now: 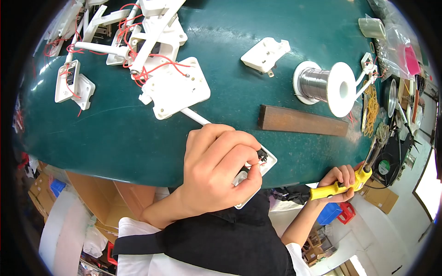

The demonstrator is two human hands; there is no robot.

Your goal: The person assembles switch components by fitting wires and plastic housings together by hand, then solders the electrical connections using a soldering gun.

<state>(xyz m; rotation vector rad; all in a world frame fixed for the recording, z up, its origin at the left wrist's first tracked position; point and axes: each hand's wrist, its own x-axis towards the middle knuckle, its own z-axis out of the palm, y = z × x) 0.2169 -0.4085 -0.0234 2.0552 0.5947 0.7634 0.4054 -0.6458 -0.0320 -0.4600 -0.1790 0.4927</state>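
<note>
My left hand (221, 168) bends over a white plastic housing (270, 162) at the table's near edge. Its thumb and forefinger pinch together at what looks like a thin wire, beside a small black part (262, 155) inside the housing. Most of the housing is hidden under the fingers. A white rod (195, 116) runs from behind this hand toward a pile of similar parts. Off to the right, my right hand (341, 181) is wrapped around the yellow handle of a soldering iron (363, 177), its metal tip end pointing up and away from me.
White housings with red wires (177, 87) are heaped at the back left. A loose white piece (265, 54), a spool of solder wire (329, 87) and a dark wooden block (301, 120) lie on the green table (115, 138). Rubber bands (371, 108) and plastic bags (393, 50) are along the right.
</note>
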